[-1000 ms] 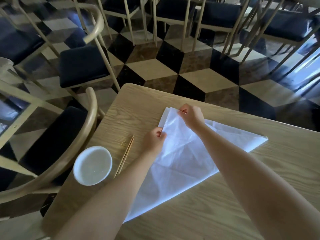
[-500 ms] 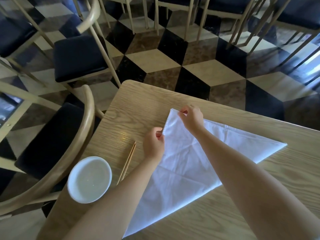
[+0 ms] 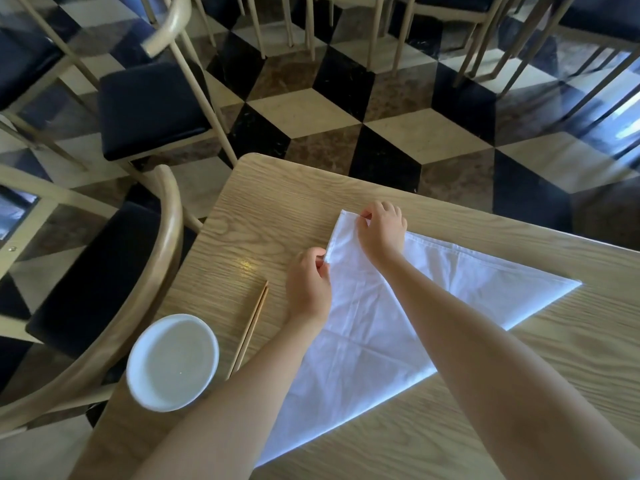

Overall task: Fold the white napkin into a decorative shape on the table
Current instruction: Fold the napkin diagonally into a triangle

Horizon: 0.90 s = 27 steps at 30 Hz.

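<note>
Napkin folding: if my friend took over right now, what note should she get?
Left hand: pinching the napkin's left edge.
Right hand: pinching the far top corner.
White napkin: lies flat on the table as a triangle, so the first fold looks done.
Bowl and chopsticks sit left of it, untouched.
Left to do: probably all the shaping folds.

No readable text, labels, brand names, numbers or signs appear anywhere in view. The white napkin (image 3: 374,323) under the hands, the white bowl (image 3: 172,362) and the wooden chopsticks (image 3: 250,327) beside them are all unmarked.
</note>
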Each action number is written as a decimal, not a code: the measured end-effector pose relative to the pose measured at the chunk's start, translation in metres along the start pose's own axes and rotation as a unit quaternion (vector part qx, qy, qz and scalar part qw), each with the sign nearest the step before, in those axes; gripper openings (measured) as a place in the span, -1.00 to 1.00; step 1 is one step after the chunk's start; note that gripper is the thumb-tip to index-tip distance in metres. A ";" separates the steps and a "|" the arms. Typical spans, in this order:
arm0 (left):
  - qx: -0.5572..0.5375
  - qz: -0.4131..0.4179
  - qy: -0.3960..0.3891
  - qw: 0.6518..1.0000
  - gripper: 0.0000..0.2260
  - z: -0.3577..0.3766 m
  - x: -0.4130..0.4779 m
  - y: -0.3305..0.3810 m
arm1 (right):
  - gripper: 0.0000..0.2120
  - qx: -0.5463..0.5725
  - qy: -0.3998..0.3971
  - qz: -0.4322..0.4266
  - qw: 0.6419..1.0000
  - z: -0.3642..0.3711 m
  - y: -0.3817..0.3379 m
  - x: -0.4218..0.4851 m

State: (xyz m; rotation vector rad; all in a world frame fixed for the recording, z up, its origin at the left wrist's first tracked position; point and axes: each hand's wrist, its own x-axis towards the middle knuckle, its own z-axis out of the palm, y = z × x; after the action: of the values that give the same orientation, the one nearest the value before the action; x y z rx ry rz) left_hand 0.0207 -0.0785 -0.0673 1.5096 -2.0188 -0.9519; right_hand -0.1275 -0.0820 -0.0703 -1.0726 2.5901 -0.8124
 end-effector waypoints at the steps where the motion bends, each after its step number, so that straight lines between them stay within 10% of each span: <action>1: 0.005 -0.002 -0.002 1.000 -0.80 0.000 0.000 0.000 | -0.87 -0.001 0.000 0.002 1.000 0.000 0.000 0.001; 11: 0.226 0.229 -0.076 0.944 -0.63 0.013 -0.059 -0.002 | -0.68 -0.003 -0.028 -0.138 0.990 -0.013 0.015 -0.053; 27: 0.339 0.177 -0.136 0.914 -0.50 0.027 -0.068 -0.017 | -0.49 -0.235 -0.128 -0.150 0.952 -0.080 0.144 -0.056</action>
State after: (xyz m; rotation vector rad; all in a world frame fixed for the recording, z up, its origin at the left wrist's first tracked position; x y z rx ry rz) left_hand 0.0338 -0.0095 -0.0940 1.2684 -2.9012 -0.3245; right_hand -0.2037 0.0735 -0.0865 -1.6074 2.4822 -0.0781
